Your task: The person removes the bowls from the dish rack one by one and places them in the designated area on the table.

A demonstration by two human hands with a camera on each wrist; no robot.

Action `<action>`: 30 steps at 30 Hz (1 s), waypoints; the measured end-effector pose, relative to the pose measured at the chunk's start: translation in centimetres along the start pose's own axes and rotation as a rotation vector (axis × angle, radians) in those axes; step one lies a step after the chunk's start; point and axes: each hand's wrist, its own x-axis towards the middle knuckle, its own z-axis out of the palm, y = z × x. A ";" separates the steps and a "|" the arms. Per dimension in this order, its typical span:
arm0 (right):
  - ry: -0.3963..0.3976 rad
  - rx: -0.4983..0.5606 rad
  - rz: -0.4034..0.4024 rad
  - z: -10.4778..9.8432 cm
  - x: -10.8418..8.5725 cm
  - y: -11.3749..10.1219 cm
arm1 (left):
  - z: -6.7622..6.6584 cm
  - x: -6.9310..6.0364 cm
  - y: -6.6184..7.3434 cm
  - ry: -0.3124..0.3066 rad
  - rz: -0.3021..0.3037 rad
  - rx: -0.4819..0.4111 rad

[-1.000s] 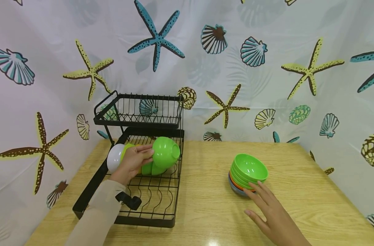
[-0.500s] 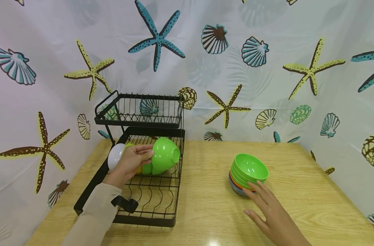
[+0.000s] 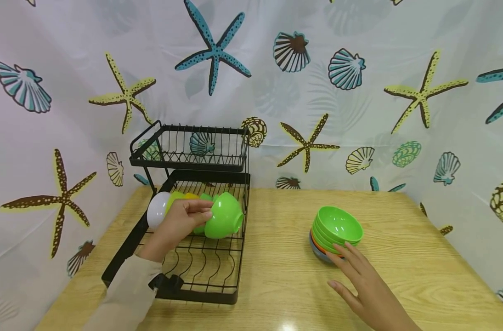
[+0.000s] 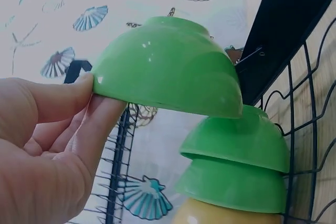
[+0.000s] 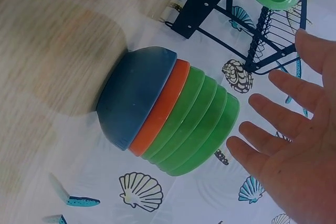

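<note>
My left hand pinches the rim of a green bowl, thumb outside and fingers inside. The bowl is tilted on its side above the lower tier of the black dish rack, its foot facing right. Beside it in the rack stand a white bowl, a yellow one and green bowls; the left wrist view shows two green bowls nested by a yellow one. My right hand, fingers spread, is near a bowl stack without gripping it: blue at the bottom, orange, then several green.
The rack's upper tier rises over the back of the lower one. Both stand on a wooden table. A white curtain with starfish and shells closes off the back and sides.
My left hand has drawn the green bowl slightly down and toward me, exposing more of the bowls behind it. My right hand stays at the stack.
</note>
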 end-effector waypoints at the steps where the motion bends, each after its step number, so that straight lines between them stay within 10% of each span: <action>1: 0.000 0.004 -0.002 0.0 0.0 0.0 | 0.2 -0.2 0.1 -0.006 0.011 0.026; 22: -0.019 0.021 -0.013 0.4 0.1 -0.4 | 3.4 -2.7 1.4 -0.012 0.129 0.155; 30: 0.002 0.028 -0.037 0.6 0.2 -0.3 | 4.6 -3.3 0.8 -0.041 0.312 0.181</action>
